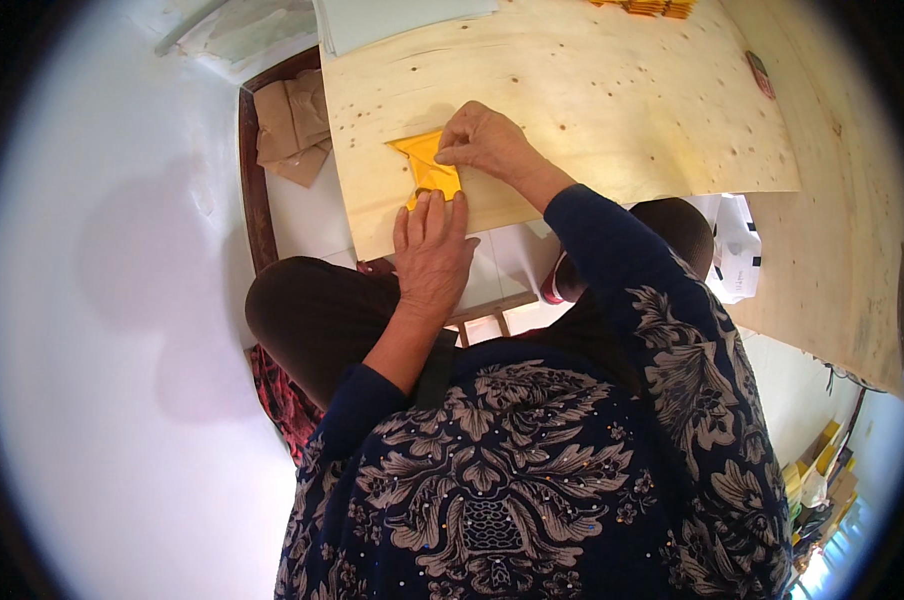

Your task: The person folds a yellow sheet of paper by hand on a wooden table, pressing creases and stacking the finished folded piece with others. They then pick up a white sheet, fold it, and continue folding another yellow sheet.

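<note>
Yellow paper (427,168), partly folded, flat near the front edge of the plywood board (592,100). Left hand (430,250) spread flat, fingertips pinning the lower edge; right hand (484,140) pinching the upper fold. Best pressed firm and even, edges matched before creasing, paper kept from sliding.

Bright, even daylight; soft body shadow on the white floor (122,300) (fisheye edges bend, dark vignette)

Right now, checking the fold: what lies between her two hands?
Only the yellow folded paper on the plywood board; the left hand and right hand both press it, head view.
</note>
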Action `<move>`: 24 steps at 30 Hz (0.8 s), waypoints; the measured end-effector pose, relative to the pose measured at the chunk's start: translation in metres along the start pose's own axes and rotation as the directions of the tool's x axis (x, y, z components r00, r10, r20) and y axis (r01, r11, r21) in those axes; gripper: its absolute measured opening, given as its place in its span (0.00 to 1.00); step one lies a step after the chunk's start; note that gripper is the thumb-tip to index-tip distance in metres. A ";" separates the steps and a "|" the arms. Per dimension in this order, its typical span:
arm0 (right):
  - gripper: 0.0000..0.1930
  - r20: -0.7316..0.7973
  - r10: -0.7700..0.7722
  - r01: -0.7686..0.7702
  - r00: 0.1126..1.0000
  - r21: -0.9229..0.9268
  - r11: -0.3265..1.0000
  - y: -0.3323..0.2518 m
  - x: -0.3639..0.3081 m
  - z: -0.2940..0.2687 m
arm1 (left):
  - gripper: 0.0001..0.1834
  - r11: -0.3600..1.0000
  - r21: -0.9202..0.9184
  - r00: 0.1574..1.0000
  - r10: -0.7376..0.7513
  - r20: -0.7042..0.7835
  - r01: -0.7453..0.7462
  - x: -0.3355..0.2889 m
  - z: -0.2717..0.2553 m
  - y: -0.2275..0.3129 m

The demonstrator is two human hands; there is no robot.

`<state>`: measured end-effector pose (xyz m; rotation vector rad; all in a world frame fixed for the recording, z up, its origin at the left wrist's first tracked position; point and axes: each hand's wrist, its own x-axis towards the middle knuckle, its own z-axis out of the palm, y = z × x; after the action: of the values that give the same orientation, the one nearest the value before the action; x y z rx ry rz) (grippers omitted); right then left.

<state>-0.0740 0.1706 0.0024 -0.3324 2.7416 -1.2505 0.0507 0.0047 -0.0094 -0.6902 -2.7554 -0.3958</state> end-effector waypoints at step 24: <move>0.14 0.097 0.159 -0.141 0.983 -0.170 0.975 -0.013 0.015 -0.006 | 0.39 1.000 0.019 1.000 0.008 0.013 -0.009 -0.002 0.002 0.002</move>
<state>-0.0879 0.1628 0.0163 -0.1970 2.7220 -0.9458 0.0529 0.0057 -0.0116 -0.7019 -2.7634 -0.3638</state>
